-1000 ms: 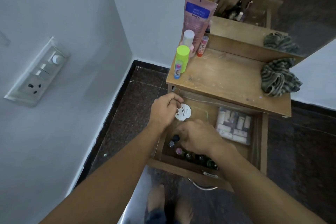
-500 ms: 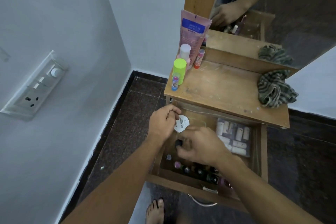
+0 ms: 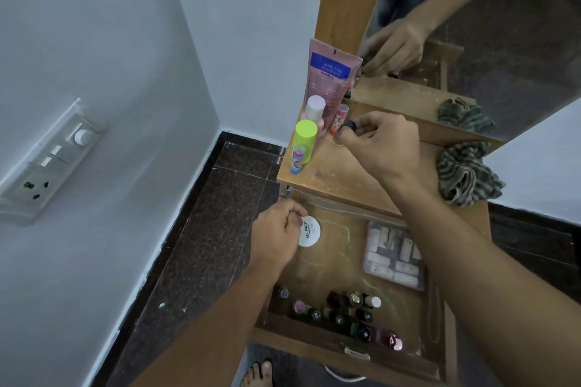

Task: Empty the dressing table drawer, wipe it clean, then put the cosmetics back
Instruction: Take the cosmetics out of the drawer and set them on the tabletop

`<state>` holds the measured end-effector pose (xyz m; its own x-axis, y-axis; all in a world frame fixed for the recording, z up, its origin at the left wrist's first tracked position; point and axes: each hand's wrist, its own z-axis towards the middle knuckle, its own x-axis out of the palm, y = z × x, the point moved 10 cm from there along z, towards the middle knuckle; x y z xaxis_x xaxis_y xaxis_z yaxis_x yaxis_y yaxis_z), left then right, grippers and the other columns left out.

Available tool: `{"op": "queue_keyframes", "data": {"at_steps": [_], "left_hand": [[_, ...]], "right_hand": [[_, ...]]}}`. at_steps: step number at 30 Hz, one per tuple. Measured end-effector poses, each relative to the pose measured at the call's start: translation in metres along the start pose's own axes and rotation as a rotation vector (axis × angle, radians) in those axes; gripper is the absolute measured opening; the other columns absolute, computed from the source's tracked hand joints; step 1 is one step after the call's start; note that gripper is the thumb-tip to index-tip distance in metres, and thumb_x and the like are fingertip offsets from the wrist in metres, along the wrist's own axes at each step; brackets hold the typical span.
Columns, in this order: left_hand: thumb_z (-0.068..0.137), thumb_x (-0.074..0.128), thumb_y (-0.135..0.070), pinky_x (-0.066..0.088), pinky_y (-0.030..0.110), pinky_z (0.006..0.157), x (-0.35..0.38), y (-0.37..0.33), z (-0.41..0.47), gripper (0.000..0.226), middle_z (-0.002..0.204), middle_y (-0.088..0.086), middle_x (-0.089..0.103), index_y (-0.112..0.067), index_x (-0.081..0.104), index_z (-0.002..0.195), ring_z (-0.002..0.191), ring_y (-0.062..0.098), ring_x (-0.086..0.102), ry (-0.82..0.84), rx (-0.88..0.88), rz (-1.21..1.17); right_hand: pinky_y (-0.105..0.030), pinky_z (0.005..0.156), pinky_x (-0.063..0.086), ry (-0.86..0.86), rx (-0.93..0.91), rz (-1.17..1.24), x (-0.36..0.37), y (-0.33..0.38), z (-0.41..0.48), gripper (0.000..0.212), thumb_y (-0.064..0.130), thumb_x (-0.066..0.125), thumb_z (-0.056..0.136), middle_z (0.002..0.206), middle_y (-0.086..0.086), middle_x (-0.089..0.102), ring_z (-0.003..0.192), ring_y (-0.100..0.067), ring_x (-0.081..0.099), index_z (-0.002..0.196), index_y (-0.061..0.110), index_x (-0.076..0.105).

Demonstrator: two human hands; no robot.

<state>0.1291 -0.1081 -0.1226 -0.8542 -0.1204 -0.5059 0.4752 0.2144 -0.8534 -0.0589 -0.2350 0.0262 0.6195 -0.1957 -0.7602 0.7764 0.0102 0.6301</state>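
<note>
Emptying the drawer (image 3: 345, 264) of a dressing table, a person's right hand (image 3: 386, 148) pinches a small black-capped bottle (image 3: 348, 127) by its cap between thumb and fingertips, the clear base low over the tabletop (image 3: 352, 179); whether it touches the wood cannot be told. A pink-capped stick (image 3: 340, 118) stands just past the fingertips, with a green-capped bottle (image 3: 305, 138) and a pink tube (image 3: 330, 78) beyond it. The bottle is best lowered straight down, short of the stick, and let go only once the base sits flat, since a nudge could topple the row. Down in the drawer, the left hand (image 3: 276, 236) curls its fingers on the rim of a white nail-polish tub (image 3: 311, 231), probably the next thing out. Nail polish bottles (image 3: 339, 314) crowd the drawer front, back toward the left forearm, and a clear packet (image 3: 393, 254) lies well off the fingertips' far side. A striped cloth (image 3: 465, 176) waits beside the right wrist.
</note>
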Motion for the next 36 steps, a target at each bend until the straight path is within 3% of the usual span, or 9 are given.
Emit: {"op": "queue_keyframes", "data": {"at_steps": [8,11,19,23,26,30,36], "left_hand": [[0.086,0.043,-0.019,0.05,0.028,0.063,0.0,-0.003,0.001,0.029,0.08,-0.013,0.067,-0.023,0.072,0.088,0.076,0.008,0.064,-0.052,0.094,0.039],[0.087,0.044,-0.018,0.048,0.028,0.064,0.002,-0.006,0.002,0.027,0.087,-0.011,0.069,-0.022,0.071,0.088,0.077,0.009,0.062,-0.064,0.139,0.101],[0.089,0.043,-0.016,0.049,0.033,0.064,0.001,-0.011,0.003,0.026,0.089,-0.004,0.07,-0.019,0.07,0.088,0.076,0.013,0.061,-0.043,0.148,0.131],[0.087,0.041,-0.019,0.047,0.032,0.066,0.005,-0.006,0.004,0.028,0.09,-0.004,0.069,-0.02,0.069,0.087,0.078,0.015,0.062,0.007,0.087,0.113],[0.089,0.048,-0.012,0.048,0.032,0.068,0.005,-0.003,0.006,0.025,0.091,-0.004,0.07,-0.02,0.071,0.087,0.081,0.015,0.063,0.065,0.012,0.08],[0.081,0.04,-0.017,0.051,0.03,0.071,0.003,0.003,0.009,0.032,0.077,-0.006,0.07,-0.022,0.072,0.081,0.074,0.014,0.065,0.154,-0.129,-0.086],[0.092,0.041,0.0,0.045,0.012,0.06,0.0,0.006,0.005,0.036,0.073,-0.002,0.069,-0.012,0.074,0.088,0.059,0.001,0.058,0.185,-0.167,-0.181]], "right_hand": [[-0.019,0.058,0.047,0.048,-0.002,-0.022,0.024,0.001,0.011,0.017,0.038,0.075,0.077,0.066,0.013,0.067,0.067,-0.006,0.065,0.085,0.024,0.081],[-0.028,0.066,0.055,0.053,-0.026,-0.018,0.026,0.005,0.012,0.019,0.038,0.073,0.08,0.073,0.011,0.072,0.07,-0.008,0.067,0.09,0.023,0.082],[-0.032,0.082,0.058,-0.037,-0.006,0.004,0.012,-0.005,0.006,0.034,0.05,0.072,0.082,0.087,0.008,0.077,0.082,-0.007,0.07,0.1,0.022,0.08],[-0.026,0.078,0.053,-0.111,-0.003,0.014,-0.013,-0.01,-0.048,0.028,0.047,0.068,0.087,0.086,0.013,0.072,0.077,-0.007,0.068,0.1,0.024,0.077],[-0.036,0.066,0.057,0.169,-0.094,0.024,0.009,0.003,-0.121,0.026,0.045,0.063,0.087,0.082,0.013,0.071,0.067,-0.011,0.065,0.096,0.024,0.076],[-0.037,0.069,0.054,0.629,-0.27,-0.2,0.063,0.017,-0.206,0.018,0.041,0.065,0.082,0.094,0.009,0.067,0.085,-0.016,0.064,0.096,0.031,0.07],[-0.036,0.07,0.052,0.773,-0.417,-0.283,0.105,0.014,-0.233,0.019,0.032,0.065,0.079,0.099,0.009,0.063,0.094,-0.017,0.061,0.098,0.03,0.068]]}}
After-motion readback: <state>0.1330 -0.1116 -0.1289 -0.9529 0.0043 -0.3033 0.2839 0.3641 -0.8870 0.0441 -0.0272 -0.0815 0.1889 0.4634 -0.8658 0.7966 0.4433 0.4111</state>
